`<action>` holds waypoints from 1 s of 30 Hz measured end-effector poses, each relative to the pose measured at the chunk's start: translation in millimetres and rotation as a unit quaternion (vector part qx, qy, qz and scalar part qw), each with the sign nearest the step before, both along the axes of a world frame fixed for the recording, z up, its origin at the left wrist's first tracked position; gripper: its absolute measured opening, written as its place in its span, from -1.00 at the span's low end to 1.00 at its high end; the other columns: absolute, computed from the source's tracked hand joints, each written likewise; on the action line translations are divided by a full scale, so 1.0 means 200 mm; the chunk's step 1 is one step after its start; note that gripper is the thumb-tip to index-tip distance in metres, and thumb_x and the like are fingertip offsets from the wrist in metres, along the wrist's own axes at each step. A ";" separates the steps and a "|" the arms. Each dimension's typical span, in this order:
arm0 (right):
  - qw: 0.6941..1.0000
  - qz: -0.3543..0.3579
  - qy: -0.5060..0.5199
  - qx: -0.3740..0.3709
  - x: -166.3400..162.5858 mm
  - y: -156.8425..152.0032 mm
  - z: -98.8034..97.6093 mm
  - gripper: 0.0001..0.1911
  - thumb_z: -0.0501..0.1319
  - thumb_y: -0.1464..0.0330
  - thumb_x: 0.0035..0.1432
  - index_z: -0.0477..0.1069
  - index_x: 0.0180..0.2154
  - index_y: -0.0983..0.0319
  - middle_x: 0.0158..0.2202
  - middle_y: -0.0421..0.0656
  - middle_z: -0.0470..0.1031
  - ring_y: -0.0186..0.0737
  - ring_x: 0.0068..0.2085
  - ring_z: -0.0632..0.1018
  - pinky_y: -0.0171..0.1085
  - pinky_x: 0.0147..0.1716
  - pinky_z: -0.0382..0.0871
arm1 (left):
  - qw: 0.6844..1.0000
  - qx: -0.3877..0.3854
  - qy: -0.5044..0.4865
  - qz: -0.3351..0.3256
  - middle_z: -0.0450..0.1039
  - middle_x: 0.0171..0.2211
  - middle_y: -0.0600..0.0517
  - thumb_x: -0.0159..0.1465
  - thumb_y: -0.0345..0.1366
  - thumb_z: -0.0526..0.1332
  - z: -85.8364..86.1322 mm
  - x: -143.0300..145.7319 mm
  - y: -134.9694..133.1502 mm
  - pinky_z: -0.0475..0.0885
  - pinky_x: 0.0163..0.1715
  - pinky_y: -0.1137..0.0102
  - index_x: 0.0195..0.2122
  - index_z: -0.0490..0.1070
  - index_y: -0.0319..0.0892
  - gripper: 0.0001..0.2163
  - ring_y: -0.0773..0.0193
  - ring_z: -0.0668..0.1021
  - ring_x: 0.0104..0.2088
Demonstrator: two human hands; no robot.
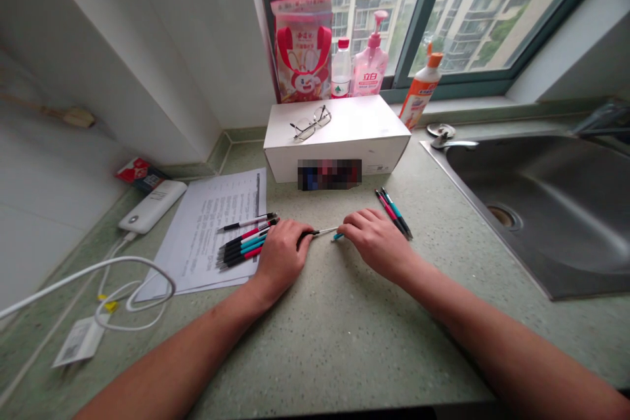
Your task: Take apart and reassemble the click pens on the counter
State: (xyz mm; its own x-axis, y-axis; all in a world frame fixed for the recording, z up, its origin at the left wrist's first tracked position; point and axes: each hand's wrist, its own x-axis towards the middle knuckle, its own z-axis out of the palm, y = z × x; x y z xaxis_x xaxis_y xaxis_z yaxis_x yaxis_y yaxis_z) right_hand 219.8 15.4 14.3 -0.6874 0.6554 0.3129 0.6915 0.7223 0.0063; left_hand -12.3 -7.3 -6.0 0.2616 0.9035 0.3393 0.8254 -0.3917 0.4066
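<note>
Both hands rest on the green speckled countertop [335,321], sharing one pen [322,232]. My left hand [280,257] is closed around the pen's black end. My right hand [377,239] pinches the other end, where a thin white refill and a blue tip show. A bundle of several red, blue and black pens [243,246] lies just left of my left hand, on the edge of a printed sheet [211,230]. A few more pens [394,211] lie right of my right hand.
A white box [339,138] with glasses [311,123] on it stands behind the hands. Bottles and a pink bag line the window sill. A steel sink [551,210] is on the right. A white power bank [151,206] and cable [123,282] lie left.
</note>
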 end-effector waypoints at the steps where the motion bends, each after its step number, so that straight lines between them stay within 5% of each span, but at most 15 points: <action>1: 1.000 -0.014 0.000 -0.003 0.00 0.00 0.01 -0.83 0.19 0.53 0.27 0.53 -0.17 0.23 -0.19 -0.10 0.56 -0.10 -0.18 0.47 -0.15 -0.10 0.23 | 1.000 0.000 0.001 0.001 0.55 -0.25 -0.04 0.36 -0.36 0.22 0.00 0.00 0.00 0.41 -0.12 0.16 -0.20 0.50 -0.16 -0.93 0.08 0.52 -0.18; 7: 0.996 -0.079 0.042 -0.013 0.02 0.00 0.02 -0.86 0.18 0.50 0.27 0.51 -0.22 0.25 -0.25 -0.06 0.54 -0.07 -0.18 0.47 -0.13 -0.11 0.24 | 1.000 0.004 -0.014 0.016 0.54 -0.25 -0.04 0.36 -0.37 0.21 0.01 0.00 0.00 0.40 -0.11 0.17 -0.21 0.49 -0.17 -0.93 0.08 0.52 -0.18; 17: 0.992 -0.040 0.099 -0.068 -0.05 0.06 -0.12 -0.85 0.22 0.39 0.34 0.55 -0.12 0.22 -0.18 -0.07 0.57 -0.13 -0.15 0.51 -0.16 -0.15 0.33 | 0.995 0.036 -0.087 0.036 0.53 -0.23 -0.04 0.36 -0.38 0.21 0.01 -0.01 0.01 0.41 -0.13 0.18 -0.17 0.48 -0.16 -0.93 0.09 0.52 -0.17; 25: 0.982 -0.070 0.174 -0.024 0.02 0.03 -0.02 -0.79 0.12 0.38 0.38 0.53 -0.11 0.26 -0.13 -0.01 0.57 -0.08 -0.10 0.54 -0.09 -0.08 0.39 | 0.994 0.038 -0.101 0.006 0.54 -0.23 -0.03 0.35 -0.38 0.21 0.02 0.00 0.00 0.41 -0.12 0.18 -0.18 0.48 -0.17 -0.93 0.10 0.53 -0.17; 30: 0.988 -0.006 0.154 -0.016 -0.02 -0.02 0.00 -0.75 0.15 0.29 0.40 0.52 -0.04 0.25 -0.16 -0.02 0.58 -0.11 -0.13 0.52 -0.14 -0.12 0.35 | 0.991 0.049 -0.108 -0.054 0.55 -0.24 -0.03 0.37 -0.36 0.21 0.03 0.02 -0.02 0.40 -0.08 0.19 -0.17 0.48 -0.15 -0.93 0.12 0.53 -0.17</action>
State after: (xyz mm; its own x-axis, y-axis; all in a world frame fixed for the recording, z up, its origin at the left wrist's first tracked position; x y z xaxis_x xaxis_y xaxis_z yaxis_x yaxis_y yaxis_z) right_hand 215.4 11.9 14.9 -0.5551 0.6752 0.4858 0.6648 0.7111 -0.2287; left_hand -9.2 -12.1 0.8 0.2660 0.8342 0.4830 0.6739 -0.5192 0.5255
